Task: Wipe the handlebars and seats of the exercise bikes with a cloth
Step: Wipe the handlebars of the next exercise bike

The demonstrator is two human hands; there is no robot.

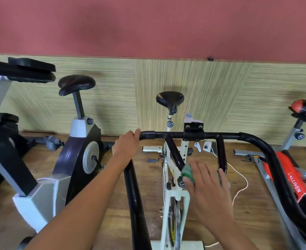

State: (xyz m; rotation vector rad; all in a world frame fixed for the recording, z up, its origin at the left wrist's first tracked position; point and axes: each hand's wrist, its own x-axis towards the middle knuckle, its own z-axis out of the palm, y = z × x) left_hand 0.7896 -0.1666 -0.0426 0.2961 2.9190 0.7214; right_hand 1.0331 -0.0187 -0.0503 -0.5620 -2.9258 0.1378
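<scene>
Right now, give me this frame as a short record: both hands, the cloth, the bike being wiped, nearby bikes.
left hand: curled round the black handlebar at its left bend
right hand: fingers straight, pressing green cloth on the inner loop
bike: white spin bike, black seat
neighbours: grey-black exercise bike left, red spin bike right

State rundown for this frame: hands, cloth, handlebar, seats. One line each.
left hand: grips handlebar at its left bend
right hand: fingers straight, pressing cloth
cloth: green, bunched against handlebar's inner bar
handlebar: black, held at one end
middle seat: black, untouched
left seat: black, untouched
right seat: red and black, untouched
</scene>
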